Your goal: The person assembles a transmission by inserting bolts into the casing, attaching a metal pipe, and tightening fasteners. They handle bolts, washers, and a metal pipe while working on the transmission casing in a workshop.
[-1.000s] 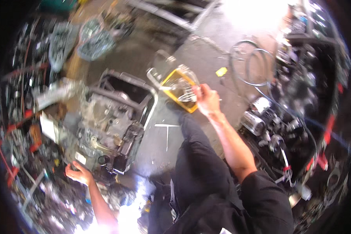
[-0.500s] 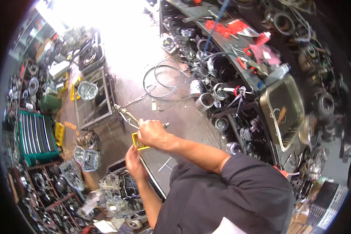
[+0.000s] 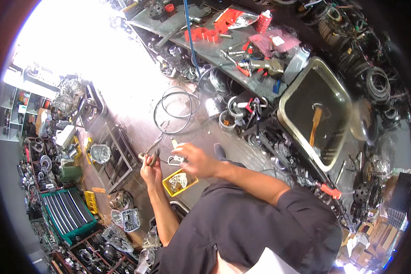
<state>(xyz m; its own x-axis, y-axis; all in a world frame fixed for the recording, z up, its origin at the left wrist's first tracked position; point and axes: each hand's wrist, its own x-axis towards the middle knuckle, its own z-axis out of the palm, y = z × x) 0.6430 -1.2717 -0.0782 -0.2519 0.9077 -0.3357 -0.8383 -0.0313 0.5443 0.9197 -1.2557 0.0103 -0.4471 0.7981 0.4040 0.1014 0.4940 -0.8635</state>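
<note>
My left hand (image 3: 150,170) is closed around a dark plier-like tool (image 3: 153,156) whose handles stick up toward the floor ahead. My right hand (image 3: 195,160) is level with it, just to the right, and pinches a small grey metal clip-shaped part (image 3: 175,160) between its fingertips. The tool's tip and the part are a few centimetres apart. Just below both hands is a small yellow tray (image 3: 180,182) with pale metal bits in it; I cannot tell what it rests on. My dark sleeve and torso fill the lower middle of the view.
Loops of cable (image 3: 173,109) lie on the concrete floor ahead. A metal sink basin (image 3: 290,119) and a cluttered workbench (image 3: 223,43) with red parts run along the right. A metal frame (image 3: 116,157), engine parts and a green tool chest (image 3: 68,213) stand at the left.
The view has swung and settled over the floor. My right hand, which carried the yellow tray a second ago, now holds a small metal part beside my left hand and its tool.
</note>
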